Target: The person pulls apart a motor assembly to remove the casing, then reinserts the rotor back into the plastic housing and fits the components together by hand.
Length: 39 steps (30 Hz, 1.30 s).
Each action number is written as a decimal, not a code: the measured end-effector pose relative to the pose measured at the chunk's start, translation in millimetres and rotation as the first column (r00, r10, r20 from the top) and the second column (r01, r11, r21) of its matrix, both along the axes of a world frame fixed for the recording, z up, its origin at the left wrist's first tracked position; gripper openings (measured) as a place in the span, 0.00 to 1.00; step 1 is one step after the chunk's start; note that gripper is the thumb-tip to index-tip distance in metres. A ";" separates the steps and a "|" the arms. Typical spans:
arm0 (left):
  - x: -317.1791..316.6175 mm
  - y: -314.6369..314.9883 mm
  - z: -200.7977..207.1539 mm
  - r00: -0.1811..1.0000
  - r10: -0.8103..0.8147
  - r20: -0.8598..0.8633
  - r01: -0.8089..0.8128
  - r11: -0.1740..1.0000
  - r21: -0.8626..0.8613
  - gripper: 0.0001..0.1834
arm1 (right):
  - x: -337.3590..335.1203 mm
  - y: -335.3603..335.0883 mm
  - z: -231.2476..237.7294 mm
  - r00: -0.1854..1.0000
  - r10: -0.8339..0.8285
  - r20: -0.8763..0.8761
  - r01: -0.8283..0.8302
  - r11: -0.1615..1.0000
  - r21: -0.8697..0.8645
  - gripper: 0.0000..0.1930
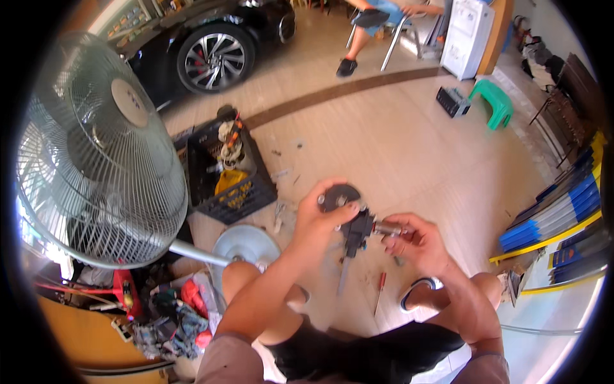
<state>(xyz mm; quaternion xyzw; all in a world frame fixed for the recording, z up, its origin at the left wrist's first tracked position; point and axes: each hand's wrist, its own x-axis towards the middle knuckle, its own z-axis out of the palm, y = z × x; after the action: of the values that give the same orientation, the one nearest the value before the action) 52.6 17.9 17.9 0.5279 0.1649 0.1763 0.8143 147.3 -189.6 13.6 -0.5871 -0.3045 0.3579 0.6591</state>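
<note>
My left hand (313, 214) is closed around a black mechanical part with a round, disc-like end (343, 195) and a blocky housing (355, 233). Its thumb presses across the disc. At the right side of the housing, my right hand (416, 242) pinches a shiny metal cylinder (387, 228) that meets the housing; I cannot tell whether the two are joined. Both hands hold the parts in the air above the floor, between my knees. A red-handled screwdriver (382, 281) lies on the floor below, and a long flat grey piece (343, 275) shows beneath the housing.
A large standing fan (102, 147) with a round base (246, 246) is at left, beside a black crate (236, 198) of parts. Cloths (173, 320) are heaped nearer me. A green stool (492, 102), a blue-and-yellow rack (550, 211), a car (217, 57) and a seated person (368, 25) are farther off.
</note>
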 end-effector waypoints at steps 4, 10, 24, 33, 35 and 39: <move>-0.7 -0.8 4.9 0.999 -0.017 0.034 0.016 1.000 0.021 0.27 | 16.7 -9.2 -10.4 0.984 0.124 0.130 -0.102 0.982 -0.160 0.18; -1.7 -0.8 2.5 0.997 -0.020 0.078 0.018 0.999 0.027 0.25 | 2.7 1.1 -6.6 0.985 0.008 0.172 -0.006 1.000 -0.014 0.19; -2.2 -2.4 7.9 0.997 -0.043 0.071 0.039 0.998 0.058 0.25 | 10.6 -7.2 -5.9 0.988 0.089 0.126 -0.073 0.990 -0.124 0.17; -3.0 -4.9 7.5 0.997 -0.050 0.063 0.046 0.997 0.063 0.24 | 5.9 -7.3 -7.2 0.991 0.017 0.130 -0.009 0.998 -0.059 0.16; -3.3 -4.5 6.6 0.997 -0.055 0.061 0.050 0.996 0.073 0.24 | 12.5 -11.0 -9.9 0.985 0.120 0.128 -0.104 0.987 -0.126 0.18; -3.8 -3.9 9.3 0.997 -0.059 0.056 0.054 0.995 0.079 0.25 | 2.7 -3.8 -2.0 0.998 0.037 0.048 -0.034 0.997 -0.072 0.17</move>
<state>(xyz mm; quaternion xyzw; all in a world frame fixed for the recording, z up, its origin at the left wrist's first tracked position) 48.8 14.1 27.2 0.5579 0.1193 0.1747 0.8025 150.0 -193.4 11.6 -0.6131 -0.3181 0.3657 0.6238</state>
